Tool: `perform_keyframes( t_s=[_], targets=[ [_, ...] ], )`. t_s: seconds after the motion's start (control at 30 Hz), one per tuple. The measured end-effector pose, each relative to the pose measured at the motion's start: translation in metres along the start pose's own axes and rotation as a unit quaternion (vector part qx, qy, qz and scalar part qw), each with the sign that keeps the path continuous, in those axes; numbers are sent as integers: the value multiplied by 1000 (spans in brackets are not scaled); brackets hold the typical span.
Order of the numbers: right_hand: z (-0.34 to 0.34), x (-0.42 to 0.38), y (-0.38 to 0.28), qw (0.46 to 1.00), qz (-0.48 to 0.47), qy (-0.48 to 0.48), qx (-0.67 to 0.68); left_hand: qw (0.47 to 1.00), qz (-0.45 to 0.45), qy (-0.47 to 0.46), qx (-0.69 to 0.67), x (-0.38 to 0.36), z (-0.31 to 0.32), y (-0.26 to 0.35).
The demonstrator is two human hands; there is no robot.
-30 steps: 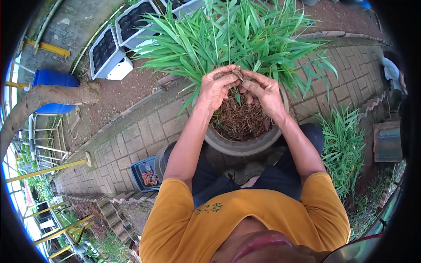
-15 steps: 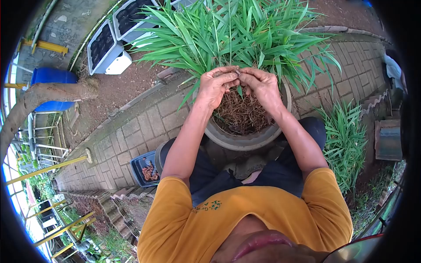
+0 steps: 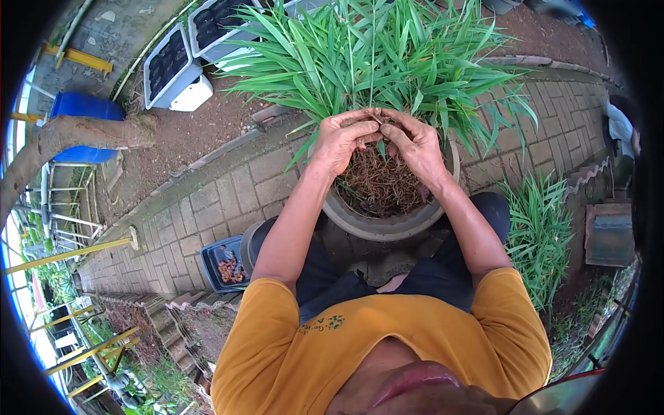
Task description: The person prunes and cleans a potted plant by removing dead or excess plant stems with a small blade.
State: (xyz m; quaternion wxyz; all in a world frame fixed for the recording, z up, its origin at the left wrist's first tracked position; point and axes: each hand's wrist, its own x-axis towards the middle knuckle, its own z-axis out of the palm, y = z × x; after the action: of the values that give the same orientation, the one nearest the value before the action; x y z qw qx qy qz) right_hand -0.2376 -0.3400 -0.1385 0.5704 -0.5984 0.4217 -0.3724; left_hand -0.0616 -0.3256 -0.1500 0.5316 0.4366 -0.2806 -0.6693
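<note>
My left hand (image 3: 337,144) and my right hand (image 3: 418,146) meet over the back of a round grey pot (image 3: 391,230). Both are closed, thumbs and fingertips pinching a small brown root piece (image 3: 377,119) between them. Its ends are partly hidden by the fingers. Below the hands, a mass of tangled brown roots (image 3: 382,181) and dark soil fills the pot. Tall green leafy stems (image 3: 373,62) rise just beyond my fingertips, with their bases hidden behind the hands.
A dark blue tray (image 3: 207,267) with several reddish-brown rhizome pieces (image 3: 230,270) sits on the brick paving (image 3: 200,211) to the left. Cut leafy stems (image 3: 539,238) lie at the right. White planters (image 3: 166,90), a blue barrel (image 3: 86,107) and a tree trunk (image 3: 97,137) stand farther left.
The fingers have shifted slightly around the small root piece, both hands staying together over the pot. The camera view has tilted a little.
</note>
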Motion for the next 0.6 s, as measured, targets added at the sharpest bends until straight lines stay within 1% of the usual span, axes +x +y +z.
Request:
perform_keyframes(
  t_s=[0.03, 0.13, 0.23, 0.33, 0.43, 0.5, 0.57, 0.6],
  targets=[
    [-1, 0, 2, 1000, 3, 2, -21, 1000, 0, 3, 30, 1, 1, -2],
    [-1, 0, 6, 988, -97, 26, -120, 999, -12, -2, 30, 3, 4, -3],
    [-6, -2, -6, 986, -81, 36, -143, 999, -26, -4, 33, 6, 6, 2],
    [-12, 1, -3, 979, -153, 43, -126, 997, -25, -13, 69, 9, 8, 7],
    [-19, 1, 5, 980, -125, 36, -151, 993, -50, -25, 104, 11, 8, 5],
    [-21, 1, 5, 994, -45, 91, -44, 994, -65, -48, 69, 5, 17, 7],
    [-33, 6, 7, 989, 26, 134, 64, 994, -74, -63, 57, 0, 23, 10],
    [-39, 6, 3, 988, 47, 135, 64, 994, -59, -65, 60, 1, 22, 10]
  ],
)
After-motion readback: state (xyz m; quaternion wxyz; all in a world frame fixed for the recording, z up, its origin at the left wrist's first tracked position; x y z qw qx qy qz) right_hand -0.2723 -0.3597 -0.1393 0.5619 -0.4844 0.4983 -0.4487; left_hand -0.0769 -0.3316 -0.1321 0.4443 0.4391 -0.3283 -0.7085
